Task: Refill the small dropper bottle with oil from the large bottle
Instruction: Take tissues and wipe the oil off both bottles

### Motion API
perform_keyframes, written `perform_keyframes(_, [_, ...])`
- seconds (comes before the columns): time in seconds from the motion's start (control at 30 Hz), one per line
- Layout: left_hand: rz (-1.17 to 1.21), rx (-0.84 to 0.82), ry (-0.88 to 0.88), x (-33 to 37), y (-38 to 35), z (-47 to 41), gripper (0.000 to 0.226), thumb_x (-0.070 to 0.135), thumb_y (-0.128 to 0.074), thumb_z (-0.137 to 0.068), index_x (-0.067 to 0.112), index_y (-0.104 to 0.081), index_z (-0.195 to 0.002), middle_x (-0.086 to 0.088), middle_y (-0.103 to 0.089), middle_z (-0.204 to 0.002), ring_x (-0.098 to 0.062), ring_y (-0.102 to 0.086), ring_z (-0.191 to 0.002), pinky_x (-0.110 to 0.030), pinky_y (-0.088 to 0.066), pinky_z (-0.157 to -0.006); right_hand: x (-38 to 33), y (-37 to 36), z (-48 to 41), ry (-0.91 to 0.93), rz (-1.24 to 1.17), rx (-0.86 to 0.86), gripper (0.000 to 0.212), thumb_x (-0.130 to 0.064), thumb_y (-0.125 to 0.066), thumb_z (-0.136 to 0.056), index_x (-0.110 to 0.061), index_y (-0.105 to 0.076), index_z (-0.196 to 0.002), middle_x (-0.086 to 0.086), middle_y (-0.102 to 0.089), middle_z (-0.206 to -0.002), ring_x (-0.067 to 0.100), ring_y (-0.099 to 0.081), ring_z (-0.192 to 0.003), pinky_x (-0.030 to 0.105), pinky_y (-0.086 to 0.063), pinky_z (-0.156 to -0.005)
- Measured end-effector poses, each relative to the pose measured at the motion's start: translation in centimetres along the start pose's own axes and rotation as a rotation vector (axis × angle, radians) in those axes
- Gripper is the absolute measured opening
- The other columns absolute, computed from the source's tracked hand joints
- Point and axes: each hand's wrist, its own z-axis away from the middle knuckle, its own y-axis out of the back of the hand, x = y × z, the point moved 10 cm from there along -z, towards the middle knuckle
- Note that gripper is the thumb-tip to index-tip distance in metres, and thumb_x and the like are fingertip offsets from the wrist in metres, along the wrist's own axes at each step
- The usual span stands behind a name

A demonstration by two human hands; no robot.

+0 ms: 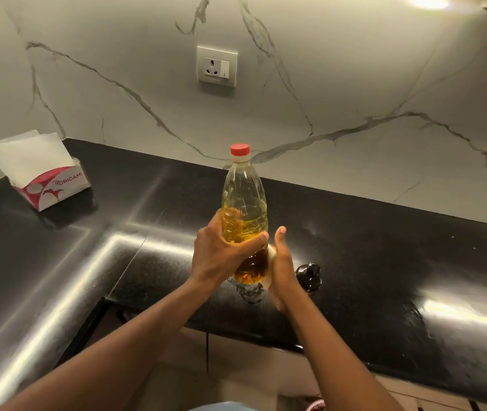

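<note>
A large clear bottle (245,200) of yellow oil with a red cap (239,149) stands upright over the black counter (384,262). My left hand (218,256) grips its lower body, thumb across the front. Right beside it my right hand (280,271) holds the small dropper bottle (269,262), thumb pointing up. Only the small bottle's white label edge and a dark shape through the oil show. A black dropper cap (309,275) sits on the counter just right of my right hand.
A tissue box (49,182) with white sheets stands at the back left of the counter. A wall socket (217,66) is set in the marble backsplash. The counter's front edge runs just below my hands.
</note>
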Motion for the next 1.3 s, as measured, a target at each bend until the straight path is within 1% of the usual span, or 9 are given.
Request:
perform_keyframes(0.07, [0.032, -0.007, 0.007, 0.3, -0.3, -0.1, 0.069, 0.056, -0.089, -0.071, 0.025, -0.061, -0.125, 0.013, -0.073, -0.107, -0.003, -0.073, -0.094, -0.031, -0.064, -0.082, 0.3, 0.0, -0.6, -0.096, -0.139, -0.079, 0.087, -0.081, -0.016, -0.094, -0.018, -0.072, -0.116, 0.018, -0.074, -0.117, 0.031, -0.074, -0.105, 0.051, -0.054, -0.098])
perform_keyframes(0.17, [0.092, -0.025, 0.013, 0.9, -0.9, -0.3, 0.065, 0.047, -0.091, -0.074, 0.022, -0.061, -0.126, 0.01, -0.074, -0.107, -0.005, -0.073, -0.097, -0.035, -0.064, -0.083, 1.8, 0.0, -0.8, -0.181, -0.359, -0.126, 0.094, -0.084, -0.025, -0.092, -0.008, -0.068, -0.126, 0.026, -0.067, -0.13, 0.042, -0.066, -0.118, 0.056, -0.043, -0.112])
perform_keyframes(0.3, [0.066, -0.04, -0.022, 1.8, -1.2, -0.4, 0.067, 0.051, -0.09, -0.072, 0.027, -0.06, -0.126, 0.012, -0.073, -0.108, -0.003, -0.073, -0.096, -0.033, -0.064, -0.083, 3.5, -1.1, 0.1, -0.23, -0.56, -0.145, 0.087, -0.076, -0.029, -0.097, -0.004, -0.061, -0.133, 0.027, -0.065, -0.132, 0.042, -0.067, -0.117, 0.054, -0.05, -0.103])
perform_keyframes(0.43, [0.012, -0.015, -0.059, 2.2, -0.8, -0.7, 0.071, 0.054, -0.089, -0.072, 0.025, -0.059, -0.129, 0.011, -0.073, -0.11, -0.004, -0.073, -0.096, -0.032, -0.064, -0.082, 3.8, -1.3, 1.0, -0.254, -0.705, -0.142, 0.086, -0.074, -0.036, -0.097, 0.001, -0.054, -0.137, 0.032, -0.061, -0.135, 0.049, -0.061, -0.122, 0.063, -0.043, -0.108])
perform_keyframes(0.57, [-0.024, -0.008, -0.113, 3.0, -0.4, -1.4, 0.071, 0.057, -0.087, -0.071, 0.027, -0.058, -0.128, 0.01, -0.073, -0.11, -0.004, -0.073, -0.096, -0.031, -0.064, -0.081, 3.5, -0.4, 1.8, -0.266, -0.727, -0.141, 0.089, -0.072, -0.039, -0.096, 0.007, -0.05, -0.136, 0.036, -0.059, -0.133, 0.053, -0.06, -0.122, 0.067, -0.046, -0.1])
perform_keyframes(0.8, [-0.059, 0.036, -0.115, 2.8, 0.5, -2.0, 0.079, 0.071, -0.08, -0.068, 0.029, -0.056, -0.13, 0.011, -0.072, -0.112, -0.005, -0.072, -0.097, -0.033, -0.064, -0.082, 1.6, 1.5, 2.1, -0.212, -0.579, -0.094, 0.092, -0.076, -0.033, -0.096, 0.005, -0.055, -0.135, 0.031, -0.064, -0.13, 0.046, -0.059, -0.127, 0.06, -0.041, -0.111])
perform_keyframes(1.07, [-0.049, 0.026, -0.116, 3.0, -0.2, -1.6, 0.078, 0.066, -0.083, -0.069, 0.028, -0.055, -0.131, 0.01, -0.072, -0.113, -0.006, -0.072, -0.097, -0.031, -0.064, -0.083, 2.2, -0.8, 2.9, -0.21, -0.7, -0.048, 0.078, -0.07, -0.039, -0.098, 0.001, -0.061, -0.122, 0.03, -0.069, -0.122, 0.047, -0.06, -0.123, 0.064, -0.035, -0.115])
perform_keyframes(1.2, [-0.024, 0.069, -0.068, 2.3, 1.0, -1.8, 0.074, 0.056, -0.089, -0.072, 0.026, -0.056, -0.132, 0.011, -0.071, -0.113, -0.005, -0.072, -0.097, -0.029, -0.064, -0.082, 2.3, 1.1, 3.2, -0.147, -0.705, 0.004, 0.079, -0.071, -0.037, -0.098, -0.002, -0.059, -0.129, 0.028, -0.067, -0.127, 0.047, -0.06, -0.124, 0.064, -0.037, -0.114])
perform_keyframes(1.3, [-0.018, 0.062, -0.06, 2.2, 0.8, -1.4, 0.08, 0.066, -0.084, -0.067, 0.027, -0.055, -0.131, 0.013, -0.071, -0.112, -0.003, -0.072, -0.097, -0.027, -0.064, -0.081, 1.6, 1.1, 2.7, -0.123, -0.745, 0.011, 0.085, -0.073, -0.035, -0.097, 0.0, -0.058, -0.132, 0.029, -0.065, -0.129, 0.046, -0.058, -0.127, 0.061, -0.036, -0.117])
